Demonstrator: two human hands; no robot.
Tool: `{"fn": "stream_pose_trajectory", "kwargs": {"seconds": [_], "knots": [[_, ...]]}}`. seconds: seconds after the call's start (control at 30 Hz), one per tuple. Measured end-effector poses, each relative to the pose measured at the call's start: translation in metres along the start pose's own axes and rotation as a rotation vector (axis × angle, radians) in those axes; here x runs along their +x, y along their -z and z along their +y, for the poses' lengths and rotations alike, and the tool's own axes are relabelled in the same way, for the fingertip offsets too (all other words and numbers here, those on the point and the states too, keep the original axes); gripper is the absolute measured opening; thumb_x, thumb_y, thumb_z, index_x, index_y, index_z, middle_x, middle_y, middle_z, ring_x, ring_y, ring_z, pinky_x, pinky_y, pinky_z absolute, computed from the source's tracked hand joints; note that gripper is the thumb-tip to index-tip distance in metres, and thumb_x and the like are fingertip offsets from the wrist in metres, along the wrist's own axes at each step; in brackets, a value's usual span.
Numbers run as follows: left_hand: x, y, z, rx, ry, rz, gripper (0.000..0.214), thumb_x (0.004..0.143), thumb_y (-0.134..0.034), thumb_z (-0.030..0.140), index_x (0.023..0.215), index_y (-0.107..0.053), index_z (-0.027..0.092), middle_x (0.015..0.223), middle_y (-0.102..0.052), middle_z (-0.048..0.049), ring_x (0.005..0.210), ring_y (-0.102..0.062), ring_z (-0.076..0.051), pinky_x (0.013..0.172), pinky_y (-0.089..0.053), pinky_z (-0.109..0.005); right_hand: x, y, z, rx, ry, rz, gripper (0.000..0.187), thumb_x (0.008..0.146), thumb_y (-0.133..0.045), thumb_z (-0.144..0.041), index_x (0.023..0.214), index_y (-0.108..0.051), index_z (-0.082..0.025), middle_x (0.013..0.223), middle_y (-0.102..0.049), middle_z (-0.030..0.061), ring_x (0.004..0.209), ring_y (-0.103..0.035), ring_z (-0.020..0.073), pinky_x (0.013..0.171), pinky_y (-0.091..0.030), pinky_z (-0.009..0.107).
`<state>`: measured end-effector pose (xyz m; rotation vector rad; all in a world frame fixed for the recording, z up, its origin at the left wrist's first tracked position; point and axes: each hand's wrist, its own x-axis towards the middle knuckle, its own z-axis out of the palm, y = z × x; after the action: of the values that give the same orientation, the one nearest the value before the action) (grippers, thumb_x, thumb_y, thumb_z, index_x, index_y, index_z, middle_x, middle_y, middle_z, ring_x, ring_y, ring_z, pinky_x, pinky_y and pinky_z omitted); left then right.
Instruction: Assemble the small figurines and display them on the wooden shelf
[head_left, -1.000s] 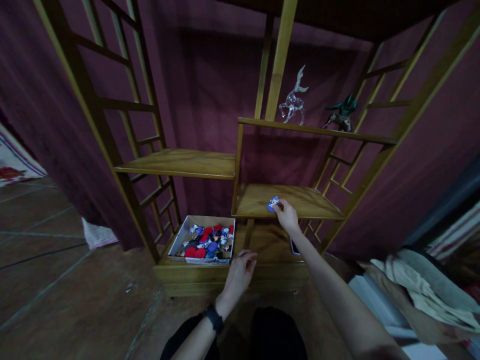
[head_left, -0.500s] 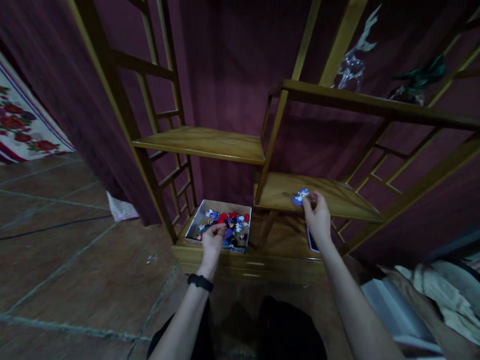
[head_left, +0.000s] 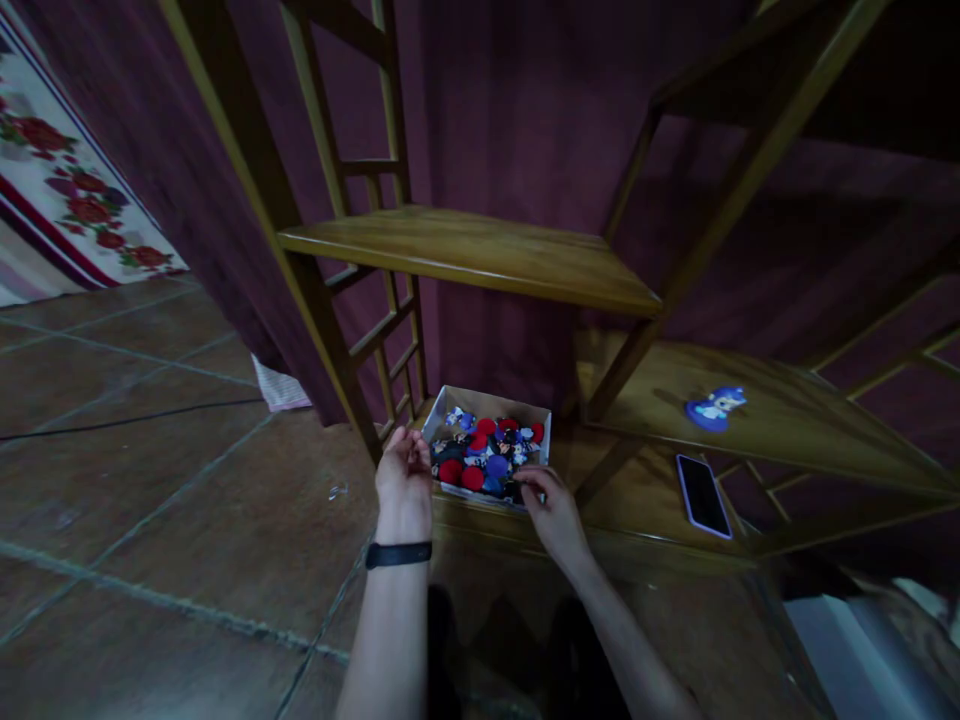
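Observation:
A shallow cardboard box (head_left: 489, 398) with pale edges stands on the cabinet's low base, filled with several small figurines (head_left: 480, 447) on red and blue round bases. My left hand (head_left: 405, 472), with a dark band at its wrist, is palm up at the box's left front corner. Its fingers are loosely curled and nothing shows in them. At the front right of the box, my right hand (head_left: 553, 508) bends its closed fingers over the rim among the figurines; what they hold is hidden. A blue-and-white figurine (head_left: 716, 407) on a blue base stands on the right shelf, away from both hands.
A phone (head_left: 703, 495) lies on the base below the right shelf (head_left: 802, 425). Above the box runs a wooden shelf (head_left: 472, 250), with slanted posts beside it. A dark cable (head_left: 150, 418) crosses the tiled floor at left. A pale box (head_left: 862, 650) sits at lower right.
My right hand has let go of the blue-and-white figurine on the right shelf and moved left to the box. My left hand has come out to the box's left corner. The view has shifted.

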<state>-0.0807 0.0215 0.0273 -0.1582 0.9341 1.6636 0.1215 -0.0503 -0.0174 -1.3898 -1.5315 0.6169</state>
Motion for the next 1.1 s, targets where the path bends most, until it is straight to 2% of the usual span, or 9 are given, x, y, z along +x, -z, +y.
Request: {"fn": "stream_pose_trajectory", "kwargs": {"seconds": [0.13,0.23,0.4,0.47,0.57,0.7,0.77,0.93,1.1], "knots": [[-0.003,-0.005,0.006,-0.062,-0.044,0.045,0.026,0.079,-0.040,-0.004,0.090,-0.052,0.017,0.064,-0.052,0.0040,0.052,-0.053,-0.002,0.050,-0.046,-0.008,0.035,-0.007,0.028,-0.208,-0.117,-0.051,0.030,0.078,-0.040,-0.014,0.094,-0.063,-0.025,0.094,-0.065,0.0025,0.085,-0.061,0.0175,0.078,-0.046,0.030],[0.000,-0.007,0.008,-0.057,-0.038,0.045,0.028,0.080,-0.038,-0.004,0.091,-0.052,0.017,0.064,-0.051,0.0039,0.052,-0.053,-0.002,0.051,-0.047,-0.008,0.049,-0.007,0.040,-0.422,-0.185,-0.112,0.035,0.077,-0.038,-0.008,0.097,-0.062,-0.025,0.096,-0.066,0.0035,0.085,-0.062,0.0186,0.076,-0.044,0.029],[0.007,-0.006,0.013,-0.053,-0.003,0.037,0.028,0.079,-0.040,-0.004,0.092,-0.052,0.017,0.068,-0.051,0.0024,0.056,-0.054,-0.003,0.051,-0.048,-0.010,0.049,-0.021,0.050,-0.564,-0.064,-0.478,0.040,0.072,-0.038,0.001,0.085,-0.066,-0.024,0.095,-0.066,0.0050,0.092,-0.060,0.0196,0.080,-0.041,0.029],[0.007,-0.006,0.014,-0.054,0.005,0.039,0.029,0.078,-0.039,-0.005,0.092,-0.052,0.017,0.070,-0.052,0.0019,0.057,-0.054,-0.004,0.051,-0.048,-0.011,0.047,-0.028,0.051,-0.538,-0.032,-0.527,0.046,0.072,-0.037,0.003,0.093,-0.067,-0.026,0.100,-0.065,0.0042,0.096,-0.059,0.0187,0.083,-0.041,0.029],[0.004,-0.007,0.013,-0.063,0.025,0.040,0.029,0.078,-0.038,-0.005,0.091,-0.052,0.016,0.070,-0.051,0.0015,0.057,-0.054,-0.004,0.051,-0.048,-0.011,0.048,-0.033,0.051,-0.429,0.009,-0.474,0.055,0.074,-0.034,0.002,0.112,-0.060,-0.029,0.116,-0.060,0.0023,0.106,-0.056,0.0161,0.090,-0.040,0.028],[0.004,-0.008,0.007,-0.039,0.045,0.025,0.029,0.079,-0.038,-0.005,0.092,-0.053,0.016,0.071,-0.052,0.0008,0.057,-0.055,-0.004,0.051,-0.049,-0.011,0.057,-0.025,0.057,-0.318,0.008,-0.314,0.056,0.080,-0.033,-0.005,0.129,-0.045,-0.028,0.130,-0.050,0.0019,0.121,-0.044,0.0154,0.101,-0.034,0.032],[0.005,-0.008,0.004,-0.026,0.049,0.016,0.029,0.079,-0.039,-0.004,0.094,-0.053,0.016,0.072,-0.052,0.0003,0.058,-0.056,-0.004,0.051,-0.049,-0.012,0.060,-0.020,0.064,-0.315,-0.046,-0.268,0.052,0.081,-0.033,-0.006,0.126,-0.048,-0.028,0.125,-0.053,0.0024,0.120,-0.045,0.0160,0.102,-0.035,0.034],[0.010,-0.005,0.002,-0.055,0.064,-0.003,0.029,0.079,-0.039,-0.004,0.094,-0.054,0.016,0.073,-0.054,-0.0004,0.061,-0.058,-0.006,0.050,-0.049,-0.013,0.059,-0.020,0.074,-0.374,-0.141,-0.284,0.038,0.081,-0.040,-0.008,0.107,-0.060,-0.027,0.115,-0.059,0.0035,0.109,-0.054,0.0187,0.095,-0.039,0.033],[0.010,-0.006,0.003,-0.042,0.073,-0.006,0.032,0.079,-0.039,-0.005,0.096,-0.054,0.017,0.073,-0.055,0.0007,0.059,-0.058,-0.004,0.051,-0.049,-0.012,0.062,-0.036,0.071,-0.373,-0.104,-0.253,0.039,0.081,-0.045,-0.014,0.116,-0.053,-0.028,0.117,-0.056,0.0037,0.108,-0.053,0.0181,0.093,-0.040,0.032]]}}
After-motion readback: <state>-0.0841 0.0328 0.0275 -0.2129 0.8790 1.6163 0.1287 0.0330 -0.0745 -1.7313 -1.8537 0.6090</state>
